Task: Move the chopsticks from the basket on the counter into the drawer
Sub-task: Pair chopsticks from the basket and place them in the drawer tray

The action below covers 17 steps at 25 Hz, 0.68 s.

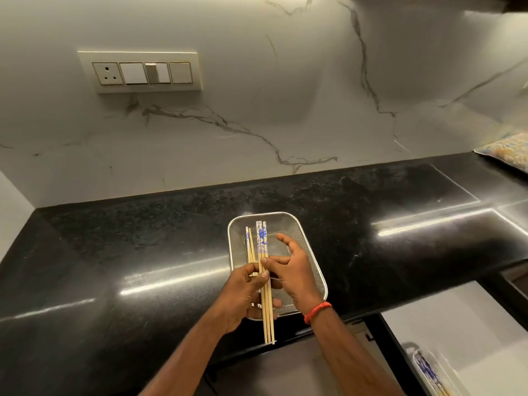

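Note:
A shallow metal mesh basket [310, 247] sits near the front edge of the black counter [143, 252]. Over it, my left hand [243, 295] grips a bundle of several wooden chopsticks [264, 244] with blue-and-white patterned tops; their plain tips stick out past the counter's edge. My right hand [294, 270], with a red thread on the wrist, hovers over the basket, and its fingertips touch the bundle. At the lower right the drawer [457, 324] stands open, with a tray [428, 370] in it holding more blue-patterned chopsticks.
A marble backsplash with a switch panel [140, 71] rises behind the counter. A patterned cloth or plate [505, 151] lies at the counter's far right. The open drawer's dark front edge [400, 355] juts out below the counter on the right.

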Each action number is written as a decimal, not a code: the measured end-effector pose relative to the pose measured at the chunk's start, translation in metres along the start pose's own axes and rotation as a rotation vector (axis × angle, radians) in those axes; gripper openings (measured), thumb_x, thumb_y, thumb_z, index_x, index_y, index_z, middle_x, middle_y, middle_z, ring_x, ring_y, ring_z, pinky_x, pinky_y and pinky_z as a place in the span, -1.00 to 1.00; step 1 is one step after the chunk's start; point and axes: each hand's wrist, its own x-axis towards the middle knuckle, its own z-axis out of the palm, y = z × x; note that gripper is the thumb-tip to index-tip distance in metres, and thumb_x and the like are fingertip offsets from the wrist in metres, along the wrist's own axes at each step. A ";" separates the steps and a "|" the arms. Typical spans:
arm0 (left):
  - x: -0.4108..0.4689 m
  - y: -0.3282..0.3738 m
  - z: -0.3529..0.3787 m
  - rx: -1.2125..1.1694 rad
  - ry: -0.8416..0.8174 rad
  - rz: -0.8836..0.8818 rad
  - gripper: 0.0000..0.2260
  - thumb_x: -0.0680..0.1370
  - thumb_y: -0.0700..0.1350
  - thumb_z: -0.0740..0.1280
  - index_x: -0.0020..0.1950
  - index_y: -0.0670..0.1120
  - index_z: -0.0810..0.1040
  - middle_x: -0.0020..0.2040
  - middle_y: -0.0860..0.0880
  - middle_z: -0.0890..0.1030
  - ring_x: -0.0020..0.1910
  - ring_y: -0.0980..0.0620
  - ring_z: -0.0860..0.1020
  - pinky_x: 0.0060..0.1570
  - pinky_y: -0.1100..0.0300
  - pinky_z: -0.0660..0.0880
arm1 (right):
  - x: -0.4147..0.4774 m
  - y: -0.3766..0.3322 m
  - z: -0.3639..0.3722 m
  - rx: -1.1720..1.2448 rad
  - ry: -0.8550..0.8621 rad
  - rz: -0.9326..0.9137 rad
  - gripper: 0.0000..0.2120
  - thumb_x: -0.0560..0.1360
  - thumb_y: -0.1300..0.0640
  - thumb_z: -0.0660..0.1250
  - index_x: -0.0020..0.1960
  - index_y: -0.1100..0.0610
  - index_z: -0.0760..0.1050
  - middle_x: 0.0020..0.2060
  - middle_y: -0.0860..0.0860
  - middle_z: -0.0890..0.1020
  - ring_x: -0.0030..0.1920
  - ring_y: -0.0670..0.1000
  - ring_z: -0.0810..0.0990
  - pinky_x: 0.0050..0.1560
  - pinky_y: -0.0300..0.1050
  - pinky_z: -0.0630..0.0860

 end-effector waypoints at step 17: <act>0.020 -0.017 0.087 0.283 -0.255 -0.125 -0.84 0.60 -0.19 0.37 0.17 -0.19 0.58 -0.02 -0.16 0.75 -0.07 -0.22 0.74 -0.23 -0.06 0.69 | -0.040 0.009 -0.109 0.154 0.300 0.013 -0.38 0.43 0.28 0.51 0.43 0.09 0.37 -0.12 0.05 0.76 -0.10 0.02 0.75 -0.09 -0.17 0.66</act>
